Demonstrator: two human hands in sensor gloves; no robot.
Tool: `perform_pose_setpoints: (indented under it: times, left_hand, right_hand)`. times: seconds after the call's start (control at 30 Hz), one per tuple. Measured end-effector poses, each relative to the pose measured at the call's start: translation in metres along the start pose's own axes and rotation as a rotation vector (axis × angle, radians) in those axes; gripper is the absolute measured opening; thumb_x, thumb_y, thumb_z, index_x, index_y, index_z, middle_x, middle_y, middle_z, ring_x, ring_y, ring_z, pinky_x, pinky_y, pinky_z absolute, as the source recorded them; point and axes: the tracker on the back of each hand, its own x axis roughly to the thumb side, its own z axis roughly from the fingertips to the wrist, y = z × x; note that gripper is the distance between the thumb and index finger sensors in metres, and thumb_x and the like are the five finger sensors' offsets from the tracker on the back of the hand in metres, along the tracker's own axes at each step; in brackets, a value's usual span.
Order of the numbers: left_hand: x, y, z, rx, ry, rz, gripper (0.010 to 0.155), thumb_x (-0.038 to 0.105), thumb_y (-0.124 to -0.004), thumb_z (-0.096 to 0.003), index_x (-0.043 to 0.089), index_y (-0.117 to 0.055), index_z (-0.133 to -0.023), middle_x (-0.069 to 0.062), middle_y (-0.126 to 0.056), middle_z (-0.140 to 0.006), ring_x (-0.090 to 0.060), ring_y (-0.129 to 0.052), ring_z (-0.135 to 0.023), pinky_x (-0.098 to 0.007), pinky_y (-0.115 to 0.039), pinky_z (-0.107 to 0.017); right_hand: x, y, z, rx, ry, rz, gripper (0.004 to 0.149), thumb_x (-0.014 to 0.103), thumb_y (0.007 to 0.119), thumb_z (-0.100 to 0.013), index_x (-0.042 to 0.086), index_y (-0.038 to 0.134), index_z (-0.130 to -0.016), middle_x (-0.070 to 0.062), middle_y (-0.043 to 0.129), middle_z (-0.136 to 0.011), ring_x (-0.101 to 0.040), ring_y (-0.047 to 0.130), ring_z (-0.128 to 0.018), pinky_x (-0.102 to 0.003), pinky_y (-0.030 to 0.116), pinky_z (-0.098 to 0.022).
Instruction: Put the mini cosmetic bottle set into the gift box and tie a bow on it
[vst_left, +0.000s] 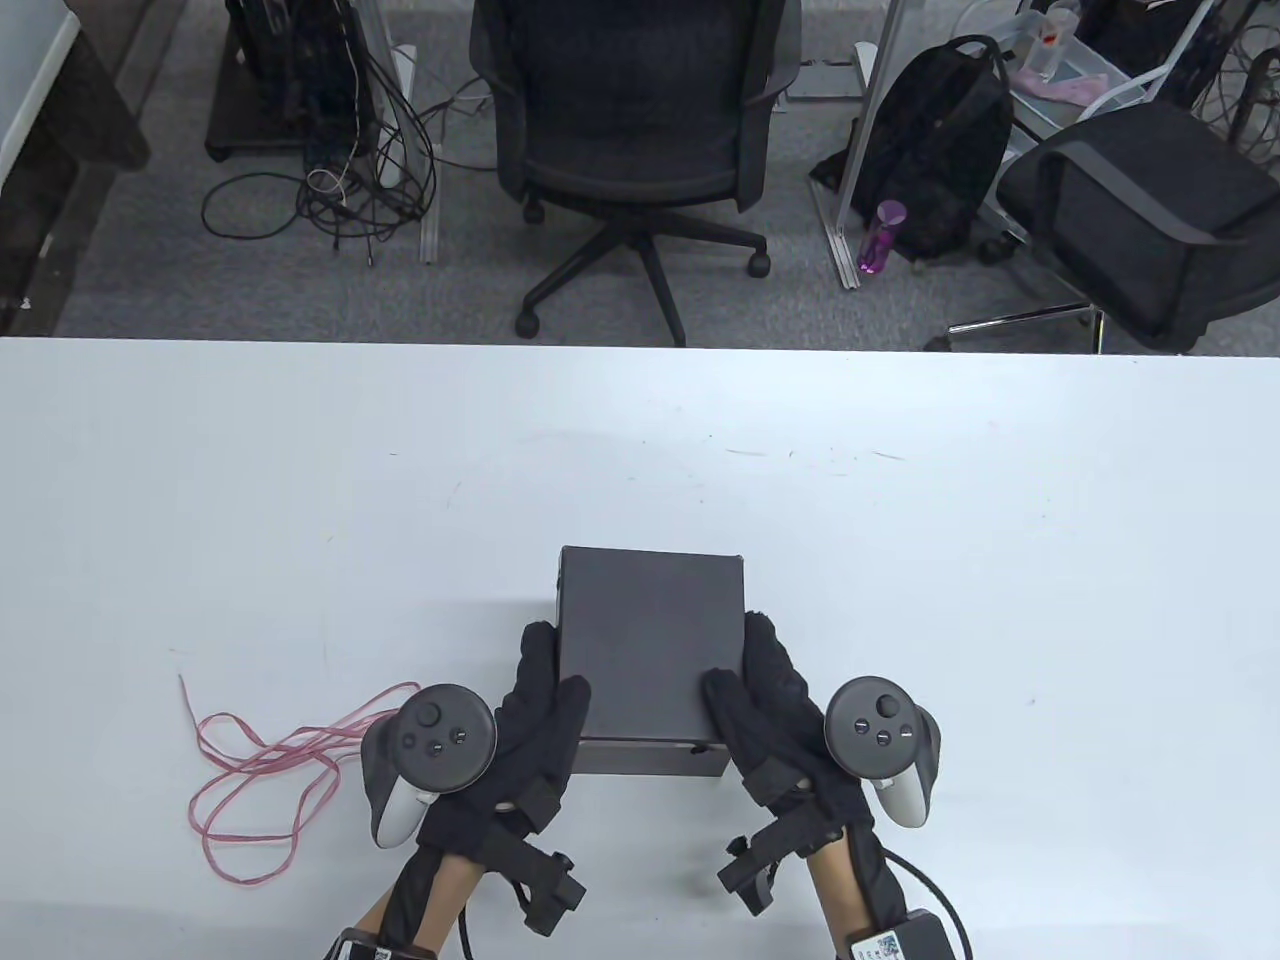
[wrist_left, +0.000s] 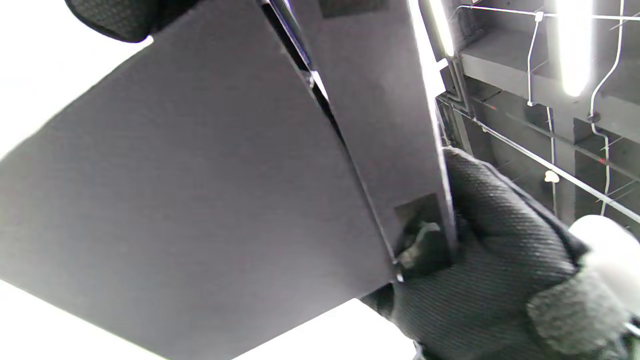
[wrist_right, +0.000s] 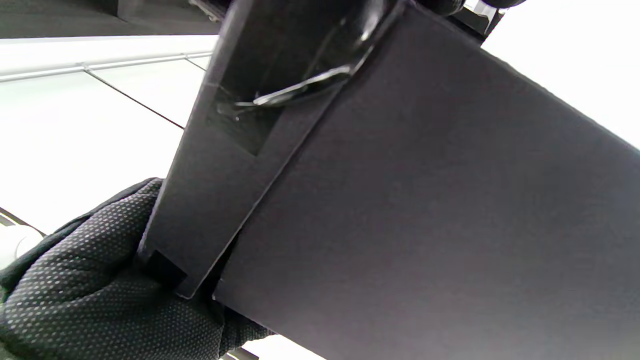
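A black gift box (vst_left: 650, 640) stands near the table's front edge with its lid down. My left hand (vst_left: 550, 665) grips its left side, thumb on the lid and fingers along the wall. My right hand (vst_left: 745, 660) holds the right side the same way. The left wrist view shows the box (wrist_left: 200, 200) close up, with a narrow gap at a seam and the right hand's glove (wrist_left: 500, 250) at its corner. In the right wrist view the box (wrist_right: 425, 200) fills the frame, and the left hand's glove (wrist_right: 100, 290) is at its lower corner. The bottle set is not visible.
A loose pink string (vst_left: 260, 770) lies in loops on the white table (vst_left: 900, 500) to the left of my left hand. Beyond the table's far edge stand office chairs (vst_left: 640, 130) and a backpack (vst_left: 930, 150) on the floor.
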Motion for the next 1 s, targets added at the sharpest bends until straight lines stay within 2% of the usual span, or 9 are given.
perform_pose_setpoints:
  times: [0.23,0.43,0.6,1.0]
  left_hand:
    - [-0.014,-0.007,-0.006,0.062,0.03,-0.05,0.07,0.039,-0.042,-0.0651,-0.007,-0.024,-0.115,-0.039,-0.053,-0.105,-0.055,-0.076,-0.079,-0.058,-0.075,-0.058]
    - [-0.022,-0.014,-0.009,0.051,0.072,-0.104,0.07,0.04,-0.042,-0.0651,-0.006,-0.027,-0.116,-0.036,-0.057,-0.103,-0.047,-0.079,-0.073,-0.052,-0.078,-0.054]
    - [-0.021,-0.017,-0.009,0.041,0.089,-0.128,0.071,0.041,-0.043,-0.0655,-0.007,-0.026,-0.116,-0.037,-0.057,-0.102,-0.047,-0.079,-0.071,-0.051,-0.077,-0.052]
    - [-0.015,-0.022,-0.005,0.043,0.141,-0.188,0.073,0.041,-0.04,-0.0661,-0.011,-0.026,-0.115,-0.04,-0.061,-0.098,-0.047,-0.082,-0.066,-0.051,-0.079,-0.049]
  right_hand:
    - [0.004,0.007,0.0,0.006,-0.005,0.049,0.078,0.032,0.047,-0.068,-0.024,0.008,-0.106,-0.057,0.021,-0.104,-0.08,0.028,-0.085,-0.087,0.034,-0.052]
    - [0.003,0.01,-0.001,0.01,0.004,0.074,0.078,0.031,0.047,-0.067,-0.027,0.007,-0.104,-0.059,0.021,-0.102,-0.081,0.033,-0.084,-0.087,0.036,-0.052]
    - [-0.007,0.012,-0.003,0.036,0.046,0.107,0.076,0.027,0.048,-0.067,-0.028,0.01,-0.103,-0.06,0.028,-0.1,-0.078,0.046,-0.083,-0.084,0.044,-0.053]
    - [-0.012,0.013,-0.006,0.049,0.05,0.096,0.076,0.03,0.048,-0.067,-0.027,0.012,-0.104,-0.059,0.03,-0.101,-0.077,0.047,-0.083,-0.084,0.044,-0.054]
